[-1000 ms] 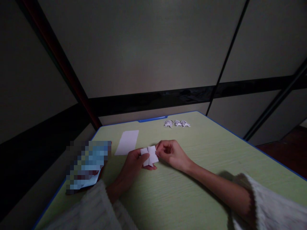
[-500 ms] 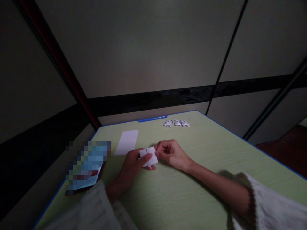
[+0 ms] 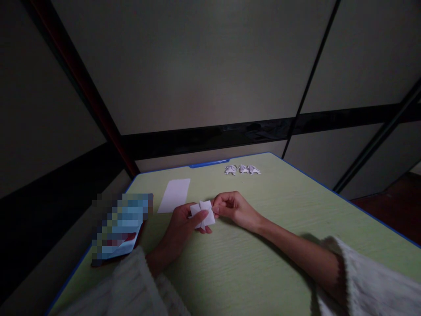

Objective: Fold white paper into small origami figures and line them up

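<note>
A small piece of folded white paper [image 3: 208,217], creased down its middle, is held just above the table. My left hand [image 3: 184,224] grips it from the left, thumb lying across the top and fingers underneath. At its right edge, my right hand [image 3: 235,211] pinches the paper between thumb and forefinger, the other fingers curled in. The fingertips partly hide that edge.
The pale green table [image 3: 279,263] has a blue rim. Flat white sheets of paper [image 3: 174,195] lie beyond my left hand. A pixelated device-like object [image 3: 123,232] rests at the left. Three folded paper figures [image 3: 243,169] sit near the far edge, before a panelled wall [image 3: 204,66].
The folded paper has shifted very slightly left, and the gap along its middle crease looks a little different. Both hands keep their grip in nearly the same place.
</note>
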`<state>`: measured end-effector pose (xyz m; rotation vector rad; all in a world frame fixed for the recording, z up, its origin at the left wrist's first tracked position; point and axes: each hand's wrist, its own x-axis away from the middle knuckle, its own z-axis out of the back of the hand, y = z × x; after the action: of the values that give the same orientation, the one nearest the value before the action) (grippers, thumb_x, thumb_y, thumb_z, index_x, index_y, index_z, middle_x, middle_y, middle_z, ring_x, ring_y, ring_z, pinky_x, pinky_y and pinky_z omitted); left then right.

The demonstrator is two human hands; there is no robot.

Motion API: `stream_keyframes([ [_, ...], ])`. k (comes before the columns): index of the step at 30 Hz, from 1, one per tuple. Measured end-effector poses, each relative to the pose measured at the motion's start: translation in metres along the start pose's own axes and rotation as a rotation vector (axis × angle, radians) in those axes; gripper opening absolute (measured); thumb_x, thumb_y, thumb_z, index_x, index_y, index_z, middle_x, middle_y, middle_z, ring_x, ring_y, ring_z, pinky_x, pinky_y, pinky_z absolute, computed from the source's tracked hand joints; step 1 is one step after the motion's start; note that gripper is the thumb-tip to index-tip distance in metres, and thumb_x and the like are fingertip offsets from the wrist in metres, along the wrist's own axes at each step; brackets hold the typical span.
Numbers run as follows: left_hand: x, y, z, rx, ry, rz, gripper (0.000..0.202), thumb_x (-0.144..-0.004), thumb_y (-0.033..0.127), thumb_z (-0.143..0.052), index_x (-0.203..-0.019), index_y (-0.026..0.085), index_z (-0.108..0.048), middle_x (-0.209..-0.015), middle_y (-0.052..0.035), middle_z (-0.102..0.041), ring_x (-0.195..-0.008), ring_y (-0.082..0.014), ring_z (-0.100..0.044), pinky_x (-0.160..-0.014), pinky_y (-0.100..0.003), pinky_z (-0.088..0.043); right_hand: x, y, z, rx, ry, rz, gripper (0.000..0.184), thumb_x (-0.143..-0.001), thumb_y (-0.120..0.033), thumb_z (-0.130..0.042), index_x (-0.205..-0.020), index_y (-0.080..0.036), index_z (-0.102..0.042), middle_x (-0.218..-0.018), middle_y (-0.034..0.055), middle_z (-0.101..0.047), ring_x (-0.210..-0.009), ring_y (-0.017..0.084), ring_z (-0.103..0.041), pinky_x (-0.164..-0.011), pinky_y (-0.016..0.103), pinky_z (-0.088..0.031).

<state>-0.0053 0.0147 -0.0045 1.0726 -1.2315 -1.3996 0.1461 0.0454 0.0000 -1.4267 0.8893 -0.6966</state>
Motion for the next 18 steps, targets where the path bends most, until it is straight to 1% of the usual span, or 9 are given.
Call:
stream_keyframes([
  [3, -0.0002, -0.0013, 0.0008, -0.005, 0.029, -0.010, 0.016, -0.067, 0.028, -0.056, -0.063, 0.012, -0.057, -0.046, 0.0011, -0.059, -0.042, -0.0112, -0.054, -0.043, -0.020, -0.039, -0.0024, 0.0035, 0.0020, -0.087, -0.033, -0.045, 0.029, -0.058, -0.037, -0.063, -0.059, -0.009, -0.053, -0.055, -0.0001, -0.056, -0.052, 0.007, -0.051, -0.056, 0.021, -0.039],
  [6, -0.0001, -0.0010, 0.0007, -0.006, 0.038, -0.013, 0.016, -0.067, 0.026, -0.056, -0.062, 0.012, -0.056, -0.045, 0.0015, -0.058, -0.041, -0.0109, -0.053, -0.043, -0.020, -0.038, -0.0034, 0.0055, 0.0020, -0.143, -0.058, -0.084, 0.032, -0.058, -0.040, -0.062, -0.060, -0.010, -0.052, -0.055, -0.0003, -0.056, -0.051, 0.007, -0.051, -0.055, 0.021, -0.039],
  [8, 0.0003, 0.0002, 0.0000, -0.002, 0.032, -0.011, 0.015, -0.067, 0.025, -0.056, -0.062, 0.011, -0.057, -0.046, 0.0016, -0.058, -0.042, -0.0106, -0.053, -0.043, -0.020, -0.039, -0.0027, 0.0050, -0.0001, -0.109, -0.073, -0.082, 0.031, -0.059, -0.039, -0.062, -0.061, -0.011, -0.051, -0.051, -0.0020, -0.054, -0.048, 0.006, -0.048, -0.051, 0.019, -0.037],
  [12, 0.0012, 0.0034, -0.0023, -0.005, -0.005, -0.011, 0.014, -0.066, 0.025, -0.057, -0.065, 0.011, -0.058, -0.050, 0.0007, -0.060, -0.043, -0.0104, -0.054, -0.043, -0.020, -0.039, -0.0005, 0.0040, -0.0057, -0.001, -0.093, -0.061, 0.030, -0.061, -0.038, -0.060, -0.057, -0.012, -0.045, -0.043, -0.0051, -0.047, -0.041, 0.004, -0.041, -0.043, 0.017, -0.030],
  [18, 0.0008, 0.0026, -0.0033, -0.013, 0.008, 0.013, 0.016, -0.063, 0.026, -0.060, -0.060, 0.011, -0.056, -0.048, 0.0001, -0.060, -0.040, -0.0110, -0.054, -0.041, -0.020, -0.040, 0.0006, 0.0091, -0.0065, 0.025, -0.083, -0.052, 0.027, -0.066, -0.034, -0.053, -0.052, -0.014, -0.041, -0.043, -0.0055, -0.044, -0.039, 0.004, -0.037, -0.042, 0.018, -0.025],
])
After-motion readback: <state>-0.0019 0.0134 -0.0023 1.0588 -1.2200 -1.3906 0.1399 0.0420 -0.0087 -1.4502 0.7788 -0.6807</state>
